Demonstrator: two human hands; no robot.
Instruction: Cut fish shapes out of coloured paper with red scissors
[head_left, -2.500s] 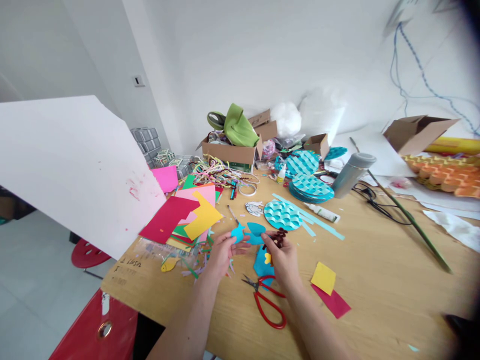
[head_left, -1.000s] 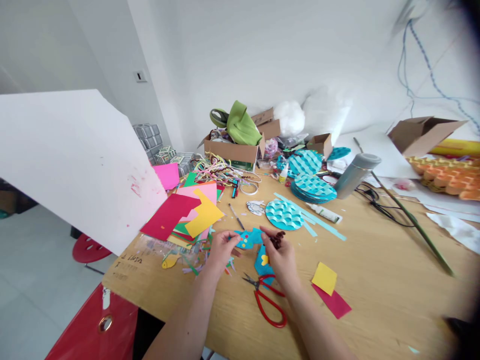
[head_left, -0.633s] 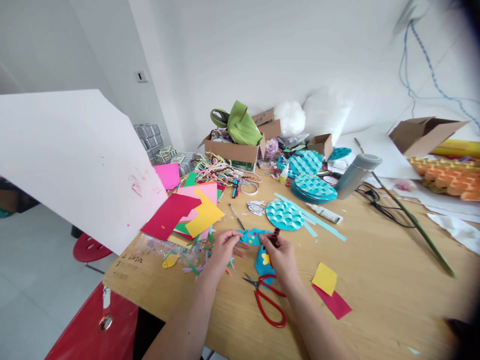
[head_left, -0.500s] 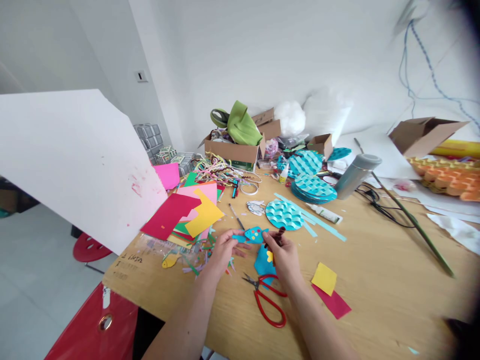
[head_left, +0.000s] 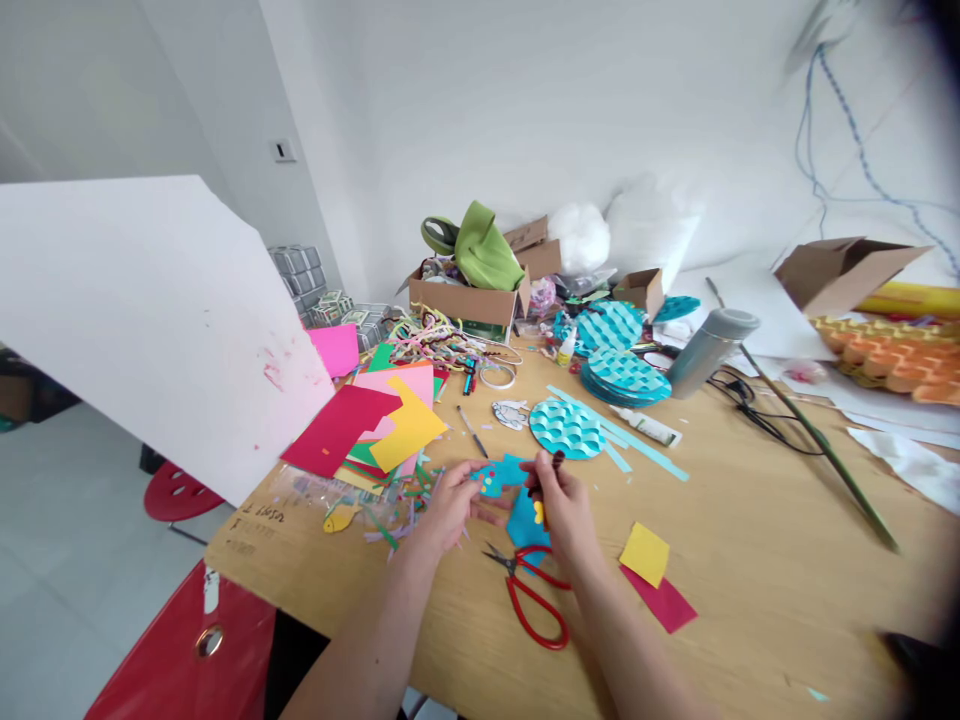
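Note:
A blue paper fish [head_left: 493,478] with coloured dots is held between my two hands above the table. Its left part is pinched by my left hand [head_left: 454,500]. My right hand [head_left: 559,497] touches the fish's right end and also holds a dark brown fuzzy stick [head_left: 557,460]. Under the right hand lies a blue paper piece [head_left: 522,522] with a small yellow shape [head_left: 538,512] by it. Just below, red-handled scissors [head_left: 536,600] rest on the table with their blades parted.
Coloured paper sheets [head_left: 337,430] and scraps lie left. Behind the hands are a woven turquoise disc [head_left: 567,429], a glue bottle [head_left: 651,428] and a pen [head_left: 472,432]. A grey flask [head_left: 709,350] and a green stick [head_left: 825,450] are right. Yellow paper [head_left: 645,554] lies nearer.
The blue fish has turned in my hands, and its dots now show nearer my left fingers. My right hand has shifted slightly left and up.

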